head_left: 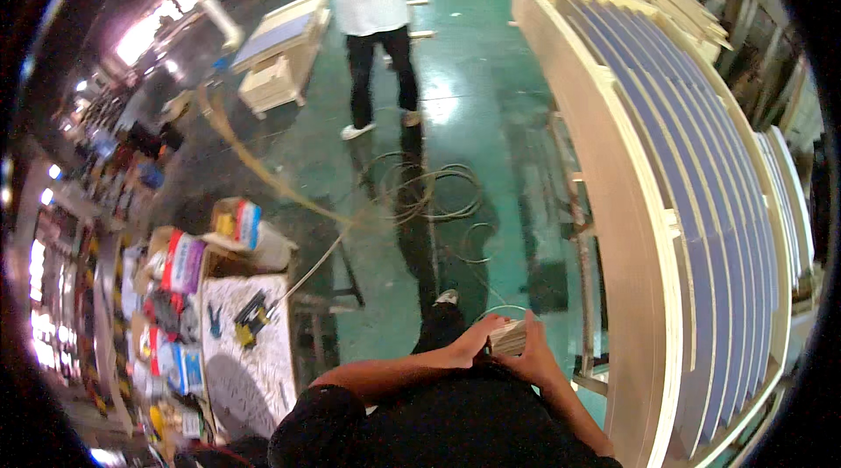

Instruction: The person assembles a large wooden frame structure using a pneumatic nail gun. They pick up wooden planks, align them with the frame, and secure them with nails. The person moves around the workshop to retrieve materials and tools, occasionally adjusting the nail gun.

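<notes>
Beside the long wooden frame [648,232], both hands meet at the waist around a small pale stack [506,337] (strips or pads, too small to tell). The left hand [473,344] pinches its near edge; the right hand [536,352] curls closed over it. Nothing from the stack is visibly set on the frame yet, so the work looks barely begun.

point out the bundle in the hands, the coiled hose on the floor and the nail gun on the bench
pale bundle [507,337], head view, on its ridged top face
coiled hose [427,190], head view, on the loops on the green floor
nail gun [251,314], head view, on its yellow and black body
</notes>
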`<state>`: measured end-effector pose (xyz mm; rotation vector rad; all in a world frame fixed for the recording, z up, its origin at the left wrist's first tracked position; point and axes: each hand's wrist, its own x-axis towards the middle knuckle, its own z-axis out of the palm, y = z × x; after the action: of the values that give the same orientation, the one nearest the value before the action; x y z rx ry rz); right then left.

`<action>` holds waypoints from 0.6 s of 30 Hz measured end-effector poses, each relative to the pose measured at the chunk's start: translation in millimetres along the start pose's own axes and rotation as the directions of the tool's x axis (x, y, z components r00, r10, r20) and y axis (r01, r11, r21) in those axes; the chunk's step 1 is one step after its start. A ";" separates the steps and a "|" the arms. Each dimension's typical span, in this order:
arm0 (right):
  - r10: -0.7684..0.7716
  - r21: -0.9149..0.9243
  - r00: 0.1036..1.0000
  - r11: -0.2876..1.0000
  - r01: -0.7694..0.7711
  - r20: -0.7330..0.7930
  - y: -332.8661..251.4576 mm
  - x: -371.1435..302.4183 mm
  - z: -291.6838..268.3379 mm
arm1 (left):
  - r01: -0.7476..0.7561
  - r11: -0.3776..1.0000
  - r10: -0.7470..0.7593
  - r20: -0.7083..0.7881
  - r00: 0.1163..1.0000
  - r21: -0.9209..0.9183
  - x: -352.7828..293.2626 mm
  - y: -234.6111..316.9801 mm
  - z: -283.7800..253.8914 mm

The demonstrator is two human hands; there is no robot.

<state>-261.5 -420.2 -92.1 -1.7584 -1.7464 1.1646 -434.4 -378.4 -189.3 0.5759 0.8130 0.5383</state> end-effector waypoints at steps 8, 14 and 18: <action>0.258 0.089 0.838 0.965 -0.247 -0.480 -53.8 48.2 -71.9 | 0.108 0.990 -0.131 0.291 0.948 0.095 82.8 153.3 54.6; 0.336 0.065 0.603 0.902 -0.426 -0.723 -111.5 42.9 -118.9 | 0.170 0.972 -0.232 0.545 0.805 0.162 118.1 202.7 119.8; 0.302 0.095 0.496 0.912 -0.399 -0.814 -125.6 23.0 -151.0 | 0.262 0.944 -0.330 0.623 0.709 0.201 133.0 220.5 146.9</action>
<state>-225.3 -340.2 85.1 -2.2674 -0.8887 0.2045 -290.8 -173.0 -31.0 0.6526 0.2441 -0.0267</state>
